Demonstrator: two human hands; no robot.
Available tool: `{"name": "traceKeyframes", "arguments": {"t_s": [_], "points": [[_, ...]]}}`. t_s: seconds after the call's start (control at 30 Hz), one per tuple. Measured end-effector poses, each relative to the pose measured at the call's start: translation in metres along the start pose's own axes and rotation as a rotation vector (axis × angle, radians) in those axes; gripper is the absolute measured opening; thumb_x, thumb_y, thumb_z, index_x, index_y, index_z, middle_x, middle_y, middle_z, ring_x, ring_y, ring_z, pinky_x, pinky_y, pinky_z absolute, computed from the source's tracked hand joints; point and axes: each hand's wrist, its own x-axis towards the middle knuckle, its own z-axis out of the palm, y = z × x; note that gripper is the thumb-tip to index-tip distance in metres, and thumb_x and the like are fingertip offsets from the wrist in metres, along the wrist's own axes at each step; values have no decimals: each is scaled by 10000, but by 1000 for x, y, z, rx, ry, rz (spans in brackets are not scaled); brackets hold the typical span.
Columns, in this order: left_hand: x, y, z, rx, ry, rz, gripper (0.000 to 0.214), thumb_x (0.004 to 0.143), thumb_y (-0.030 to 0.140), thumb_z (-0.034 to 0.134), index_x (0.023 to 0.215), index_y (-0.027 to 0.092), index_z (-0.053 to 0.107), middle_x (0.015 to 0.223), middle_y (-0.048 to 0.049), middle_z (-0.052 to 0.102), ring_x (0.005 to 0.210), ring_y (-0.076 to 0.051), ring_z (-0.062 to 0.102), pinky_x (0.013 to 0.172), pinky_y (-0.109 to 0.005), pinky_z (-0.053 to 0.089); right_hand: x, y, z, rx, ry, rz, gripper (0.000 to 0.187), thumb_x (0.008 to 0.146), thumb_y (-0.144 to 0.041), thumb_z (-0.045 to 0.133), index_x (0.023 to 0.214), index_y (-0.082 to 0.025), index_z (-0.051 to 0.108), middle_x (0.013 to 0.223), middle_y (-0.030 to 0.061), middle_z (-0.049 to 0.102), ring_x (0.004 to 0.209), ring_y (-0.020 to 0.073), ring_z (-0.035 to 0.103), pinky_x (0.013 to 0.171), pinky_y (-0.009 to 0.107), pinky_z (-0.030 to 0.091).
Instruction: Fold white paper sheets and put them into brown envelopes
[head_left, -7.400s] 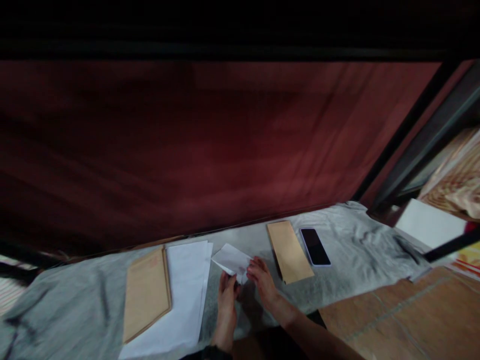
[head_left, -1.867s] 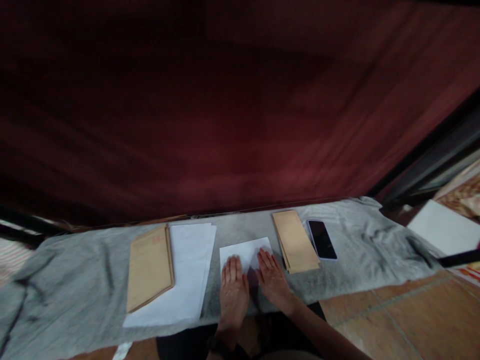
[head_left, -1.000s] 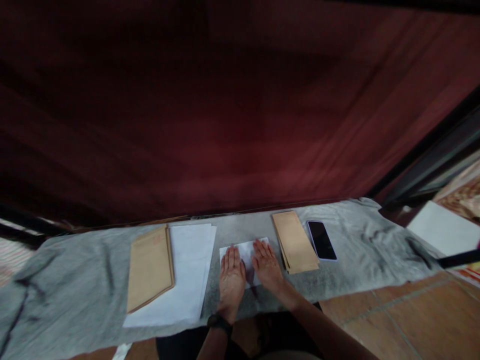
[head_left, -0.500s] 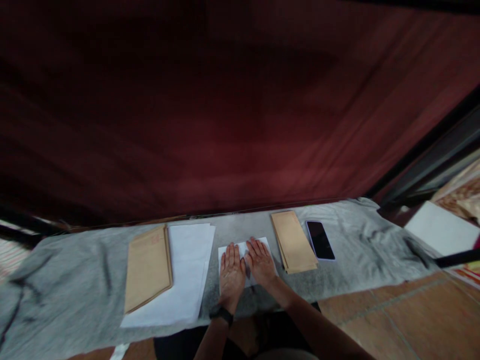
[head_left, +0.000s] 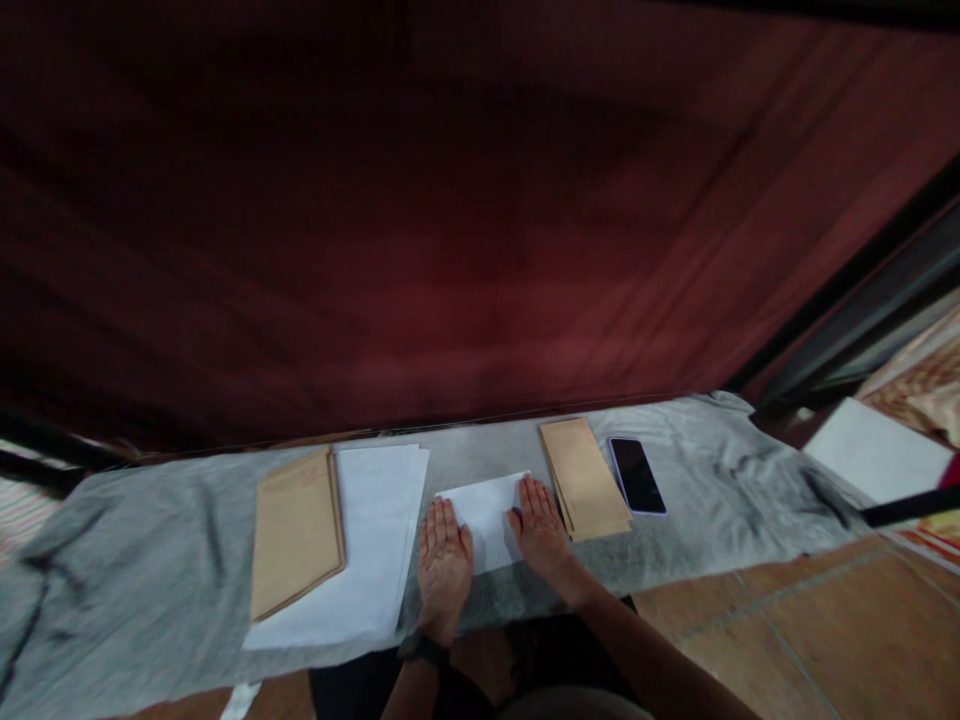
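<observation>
A white sheet of paper, seemingly folded, lies flat on the grey cloth in front of me. My left hand rests palm down over its left edge, fingers stretched out. On the right end of the paper lies my right hand, also flat with its fingers extended. Both palms hide the paper's two sides, while the middle shows between them. A dark band circles my left wrist.
Left of my hands, brown envelopes lie on larger white sheets. To the right are more brown envelopes and a phone. Grey cloth covers the narrow surface, and a dark red curtain hangs behind it.
My hands have slid apart from the middle of the paper, the left one leftward and the right one rightward. More of the white paper now shows between them.
</observation>
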Motion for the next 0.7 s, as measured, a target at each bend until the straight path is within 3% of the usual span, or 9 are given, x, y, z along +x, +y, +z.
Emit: {"name": "traceKeyframes", "arguments": {"t_s": [0.1,0.3,0.43,0.7], "points": [[-2,8,-2,-8,2,28,634,991,229,349,1592,102,191,1586,-197,384,1469,-304,374,1170,-528,384,-1,-5,-7,37,-47,-52,556,1040,-284,394,1558,-89,342,1568,170,412,1457,284,383,1198,503,311],[-15,28,7,-38,-124,223,647,943,103,328,1583,120,234,1577,-126,430,1473,-231,374,1189,-453,381,-5,-22,-15,146,-168,-268,481,1034,-226,374,1504,-161,452,1543,84,477,1436,219,421,1195,455,352],[-21,26,8,-40,-132,174,650,956,149,355,1589,128,209,1580,-141,420,1469,-243,382,1183,-473,387,-11,-19,-18,117,-156,-248,511,1020,-248,422,1524,-164,420,1559,91,452,1437,234,419,1195,468,349],[-34,11,-8,4,-67,82,653,999,240,350,1605,129,134,1584,-175,402,1466,-274,386,1164,-487,405,-23,-1,-18,63,-54,-157,558,1042,-346,405,1554,-128,360,1552,124,454,1439,244,414,1195,439,328]]}}
